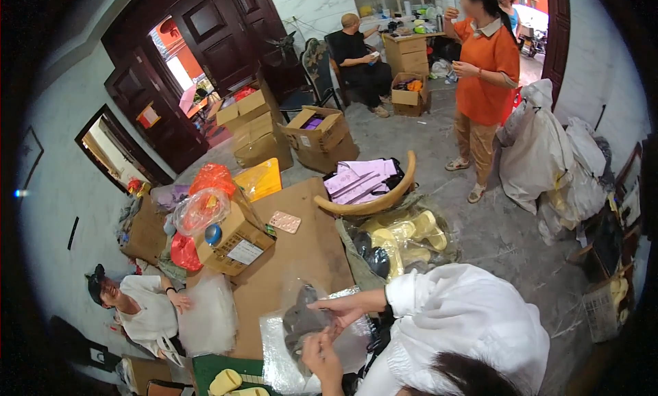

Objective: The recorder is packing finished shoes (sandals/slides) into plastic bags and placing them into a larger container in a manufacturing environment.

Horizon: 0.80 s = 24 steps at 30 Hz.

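Observation:
A pair of dark grey slippers (306,320) lies in a clear plastic bag over the cardboard-covered table. My right hand (346,309) grips the slippers and bag from the right side, thumb across the top. Closer to the lower edge, my left hand (322,355) is closed at the bag's near edge, fingers bent together; the exact pinch is hard to see. Beneath both hands sits a stack of shiny clear plastic bags (275,358). Pale yellow slippers (226,381) rest on a green mat (209,368) at the table's near left.
A cardboard box (236,238) with red plastic bags and a phone (285,222) occupy the table's far part. Bagged yellow slippers (404,238) and a curved-rim basket (367,203) stand right. A co-worker in white (140,310) sits left, beside a plastic-bag pile (207,314). Others are farther back.

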Motion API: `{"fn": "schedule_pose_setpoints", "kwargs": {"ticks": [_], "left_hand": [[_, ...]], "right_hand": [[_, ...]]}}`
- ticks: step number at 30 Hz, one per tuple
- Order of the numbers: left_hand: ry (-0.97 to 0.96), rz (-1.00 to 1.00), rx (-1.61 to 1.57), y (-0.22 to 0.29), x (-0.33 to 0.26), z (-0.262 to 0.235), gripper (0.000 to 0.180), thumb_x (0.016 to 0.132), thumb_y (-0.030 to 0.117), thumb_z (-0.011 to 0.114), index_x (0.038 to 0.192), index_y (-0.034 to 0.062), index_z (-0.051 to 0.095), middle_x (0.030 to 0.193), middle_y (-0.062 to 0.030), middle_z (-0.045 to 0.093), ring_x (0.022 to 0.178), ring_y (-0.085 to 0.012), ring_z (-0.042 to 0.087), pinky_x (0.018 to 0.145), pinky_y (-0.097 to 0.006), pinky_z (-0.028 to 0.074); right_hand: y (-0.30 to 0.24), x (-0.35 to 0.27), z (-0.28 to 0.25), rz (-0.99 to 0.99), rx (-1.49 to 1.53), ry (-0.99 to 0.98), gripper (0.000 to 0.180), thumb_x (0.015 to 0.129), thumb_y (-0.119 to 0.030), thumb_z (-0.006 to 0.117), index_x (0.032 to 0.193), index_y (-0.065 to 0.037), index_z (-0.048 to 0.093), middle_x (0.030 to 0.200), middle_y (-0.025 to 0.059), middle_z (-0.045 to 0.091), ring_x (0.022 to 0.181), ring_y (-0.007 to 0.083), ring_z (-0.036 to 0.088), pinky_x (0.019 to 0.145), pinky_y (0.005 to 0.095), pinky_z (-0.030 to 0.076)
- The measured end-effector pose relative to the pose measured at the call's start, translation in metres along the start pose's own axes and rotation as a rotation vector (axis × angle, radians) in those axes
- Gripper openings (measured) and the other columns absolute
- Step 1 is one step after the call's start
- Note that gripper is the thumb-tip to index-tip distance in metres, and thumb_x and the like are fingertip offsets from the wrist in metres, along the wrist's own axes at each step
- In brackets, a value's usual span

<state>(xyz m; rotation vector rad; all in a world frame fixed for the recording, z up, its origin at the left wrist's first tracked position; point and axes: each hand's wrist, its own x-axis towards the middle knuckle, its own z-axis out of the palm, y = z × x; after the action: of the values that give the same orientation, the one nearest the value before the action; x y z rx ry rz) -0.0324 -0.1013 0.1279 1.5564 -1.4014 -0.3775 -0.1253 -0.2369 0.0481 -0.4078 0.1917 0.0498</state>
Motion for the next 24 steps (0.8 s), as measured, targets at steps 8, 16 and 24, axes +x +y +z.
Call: {"fn": "schedule_pose_setpoints", "kwargs": {"ticks": [8, 16, 24], "left_hand": [[-0.155, 0.048, -0.007, 0.000, -0.007, 0.022, 0.010, 0.078, 0.010, 0.057, 0.072, 0.0019, 0.057, 0.069, -0.0113, 0.054, 0.068, -0.0290, 0.051, 0.064, -0.036, 0.038], [-0.270, 0.178, 0.011, -0.001, -0.006, 0.021, 0.011, 0.074, 0.013, 0.062, 0.072, 0.0052, 0.055, 0.071, -0.0097, 0.053, 0.069, -0.0281, 0.050, 0.068, -0.038, 0.035], [-0.311, 0.220, 0.006, -0.001, -0.010, 0.017, 0.009, 0.071, 0.008, 0.063, 0.078, 0.0061, 0.058, 0.075, -0.0078, 0.055, 0.071, -0.0274, 0.052, 0.068, -0.035, 0.037]], "right_hand": [[0.012, -0.006, -0.014, -0.162, 0.129, 0.154, 0.039, 0.082, -0.036, 0.056, 0.107, -0.007, 0.050, 0.095, 0.0080, 0.058, 0.086, 0.0195, 0.058, 0.076, 0.0351, 0.050], [0.012, -0.015, -0.013, -0.168, 0.120, 0.161, 0.034, 0.083, -0.025, 0.055, 0.107, -0.001, 0.050, 0.105, 0.0107, 0.057, 0.095, 0.0213, 0.055, 0.082, 0.0342, 0.046], [0.008, -0.010, -0.030, -0.238, 0.080, 0.207, 0.025, 0.071, -0.014, 0.058, 0.094, -0.003, 0.057, 0.092, 0.0069, 0.060, 0.078, 0.0185, 0.057, 0.075, 0.0324, 0.048]]}}
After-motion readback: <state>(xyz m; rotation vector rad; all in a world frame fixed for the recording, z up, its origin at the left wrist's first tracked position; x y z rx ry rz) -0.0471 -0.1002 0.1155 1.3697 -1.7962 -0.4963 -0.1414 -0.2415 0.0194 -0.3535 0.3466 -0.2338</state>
